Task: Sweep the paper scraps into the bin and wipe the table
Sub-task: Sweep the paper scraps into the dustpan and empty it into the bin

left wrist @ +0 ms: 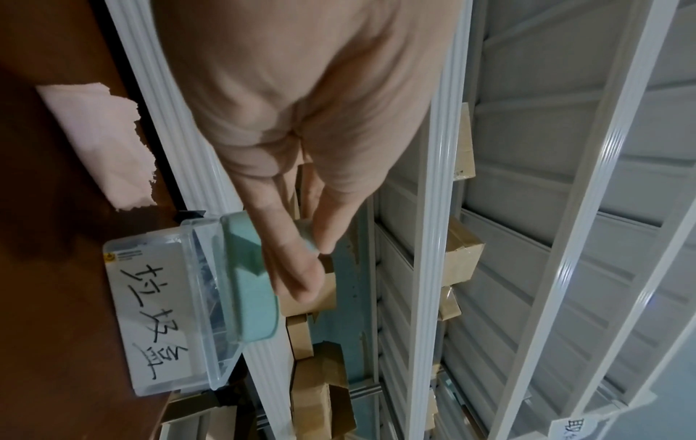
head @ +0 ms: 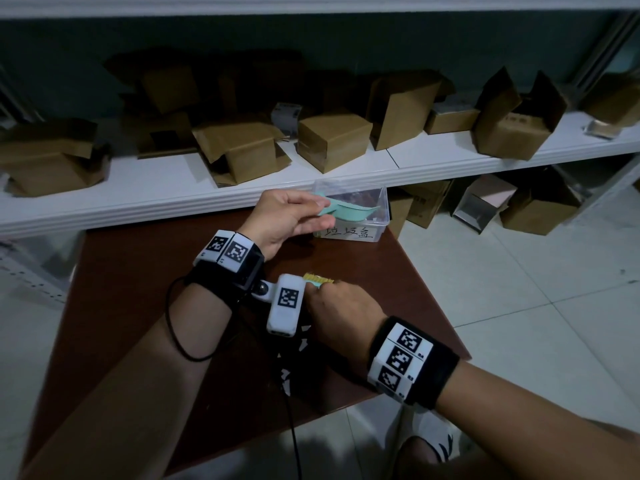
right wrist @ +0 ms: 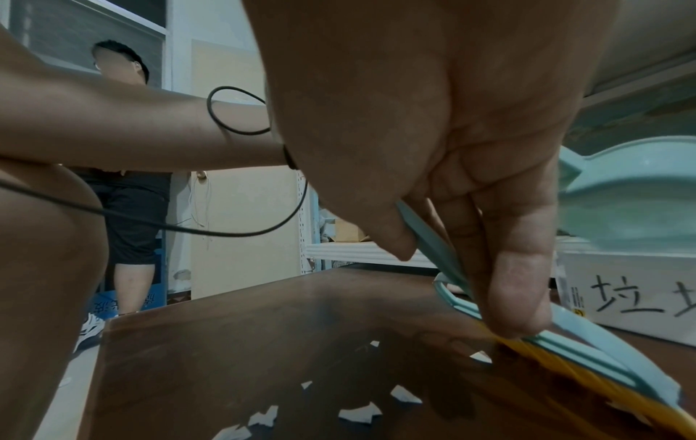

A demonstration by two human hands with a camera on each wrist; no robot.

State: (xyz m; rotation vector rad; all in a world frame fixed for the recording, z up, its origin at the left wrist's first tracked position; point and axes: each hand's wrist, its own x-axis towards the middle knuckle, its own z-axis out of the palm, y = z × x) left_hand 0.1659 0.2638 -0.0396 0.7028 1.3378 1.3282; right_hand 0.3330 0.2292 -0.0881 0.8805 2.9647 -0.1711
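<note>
My left hand [head: 294, 216] pinches the handle of a mint-green dustpan [head: 349, 212] and holds it tilted over the clear plastic bin [head: 377, 206], which carries a handwritten label. In the left wrist view the dustpan [left wrist: 248, 285] lies against the bin's rim [left wrist: 199, 268]. My right hand [head: 341, 306] grips a mint-green brush with yellow bristles [head: 318, 279] low over the brown table [head: 138, 289]. In the right wrist view the fingers [right wrist: 516, 285] curl round the brush handle [right wrist: 587, 357]. White paper scraps [right wrist: 357, 412] lie on the table near me; scraps [head: 304, 342] show beneath my wrist.
A pink cloth [left wrist: 101, 143] lies on the table by the shelf edge. A white shelf [head: 450, 161] with several cardboard boxes runs behind the table. More boxes [head: 540, 209] stand on the tiled floor to the right. Another person [right wrist: 128, 190] stands at the left.
</note>
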